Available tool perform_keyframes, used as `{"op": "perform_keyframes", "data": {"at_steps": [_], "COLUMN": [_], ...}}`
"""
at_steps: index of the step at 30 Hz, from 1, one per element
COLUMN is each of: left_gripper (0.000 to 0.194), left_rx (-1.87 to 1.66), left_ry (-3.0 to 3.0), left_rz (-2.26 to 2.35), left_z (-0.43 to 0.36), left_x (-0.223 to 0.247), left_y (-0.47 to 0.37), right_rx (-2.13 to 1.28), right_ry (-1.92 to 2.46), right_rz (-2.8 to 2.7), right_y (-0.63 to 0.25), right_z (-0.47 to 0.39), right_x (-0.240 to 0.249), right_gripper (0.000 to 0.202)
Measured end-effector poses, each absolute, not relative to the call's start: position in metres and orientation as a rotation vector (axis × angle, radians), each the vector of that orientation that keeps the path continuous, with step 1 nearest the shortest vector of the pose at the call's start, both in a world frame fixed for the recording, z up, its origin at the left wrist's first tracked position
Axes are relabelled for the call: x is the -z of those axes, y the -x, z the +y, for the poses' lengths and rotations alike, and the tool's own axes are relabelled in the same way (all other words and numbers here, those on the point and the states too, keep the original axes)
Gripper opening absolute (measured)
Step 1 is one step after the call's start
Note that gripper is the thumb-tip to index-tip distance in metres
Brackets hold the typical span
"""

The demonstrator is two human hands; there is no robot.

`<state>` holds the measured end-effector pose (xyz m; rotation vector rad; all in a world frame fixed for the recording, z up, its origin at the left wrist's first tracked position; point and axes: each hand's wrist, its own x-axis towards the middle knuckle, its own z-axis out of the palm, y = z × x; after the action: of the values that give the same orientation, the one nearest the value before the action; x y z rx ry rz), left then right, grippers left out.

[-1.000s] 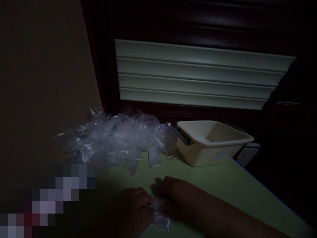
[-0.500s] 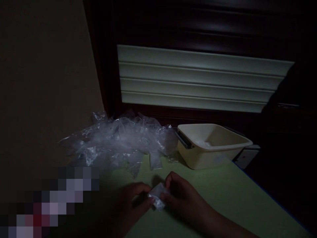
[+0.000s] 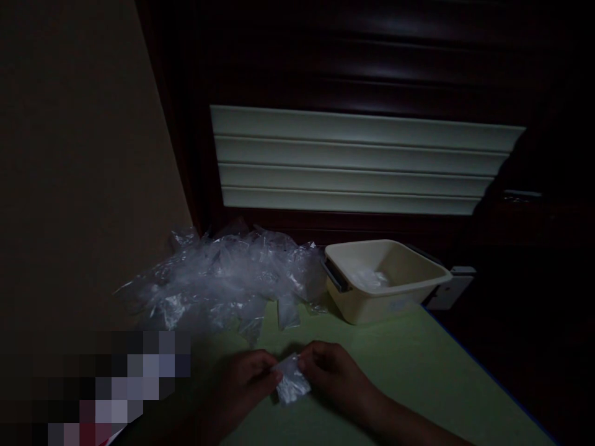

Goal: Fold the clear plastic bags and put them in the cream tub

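Note:
Between my hands is a small folded clear plastic bag (image 3: 292,381), creased and shiny. My left hand (image 3: 248,378) pinches its left edge between thumb and fingers. On the other side, my right hand (image 3: 332,371) grips the upper right corner, thumb against curled fingers. Beyond the left hand lies a loose heap of clear plastic bags (image 3: 223,279), crumpled and overlapping. A cream plastic tub (image 3: 372,306) with dark handles stands past my right hand, and some folded clear plastic (image 3: 369,279) lies inside it.
The green tabletop (image 3: 390,365) has a blue edge running down its right side. A louvred panel (image 3: 353,167) in dark wood rises behind. A pale flat object (image 3: 450,291) is partly hidden behind the tub. At lower left an area is pixelated.
The plastic bag now lies flatter and squarer between my fingers. My right hand has moved to its upper corner. The view has shifted slightly, showing more of the tub's inside.

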<state>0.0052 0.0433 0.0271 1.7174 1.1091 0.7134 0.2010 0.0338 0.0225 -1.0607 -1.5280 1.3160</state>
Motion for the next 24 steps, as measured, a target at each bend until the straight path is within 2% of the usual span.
{"op": "perform_keyframes", "data": {"at_steps": [4, 11, 16, 19, 24], "left_gripper": [0.026, 0.023, 0.022, 0.024, 0.035], "left_rx": [-0.690, -0.687, -0.843, -0.980, -1.127], "left_ry": [-1.763, -1.947, -2.194, -2.455, -2.916], "left_rz": [1.123, 1.167, 1.166, 1.035, 0.514], "left_z": [0.046, 0.045, 0.054, 0.063, 0.084], "left_x": [-0.025, -0.029, -0.034, -0.051, -0.082], "left_y": [-0.005, -0.006, -0.001, -0.003, -0.042], "right_rx": [-1.243, -1.005, -0.756, -0.597, -0.356], "right_ry": [1.085, 1.113, 1.120, 1.132, 1.210], "right_rz": [-1.590, -1.749, -1.825, -1.819, -1.814], "right_y": [-0.200, -0.203, -0.221, -0.244, -0.288], "right_z": [0.033, 0.034, 0.040, 0.046, 0.054], "right_x": [-0.022, -0.033, -0.060, -0.085, -0.121], "right_gripper": [0.040, 0.017, 0.016, 0.018, 0.019]}}
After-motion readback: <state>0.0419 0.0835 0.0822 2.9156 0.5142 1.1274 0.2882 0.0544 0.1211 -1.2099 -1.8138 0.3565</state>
